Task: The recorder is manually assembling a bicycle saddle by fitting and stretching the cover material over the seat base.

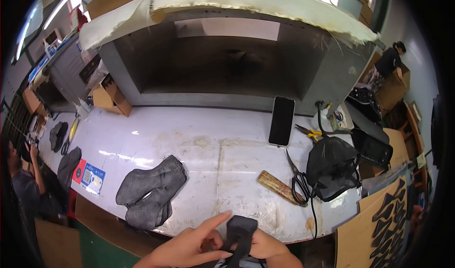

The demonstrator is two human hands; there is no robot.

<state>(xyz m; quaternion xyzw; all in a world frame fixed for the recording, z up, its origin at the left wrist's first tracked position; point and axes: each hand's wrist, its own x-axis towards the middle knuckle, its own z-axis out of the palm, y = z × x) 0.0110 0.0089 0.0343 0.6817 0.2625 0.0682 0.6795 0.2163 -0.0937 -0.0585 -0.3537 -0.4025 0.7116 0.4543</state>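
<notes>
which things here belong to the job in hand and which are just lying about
Probably in use:
black, soft-looking looped piece, held in the right hand, left hand at it
perhaps the dark grey, folded fabric-like pieces, similar in look

Apparently just lying about:
black-screened rectangular phone
yellow-and-black metal pliers
black-handled metal scissors
scuffed brown oblong bar
black, rounded mesh item
</notes>
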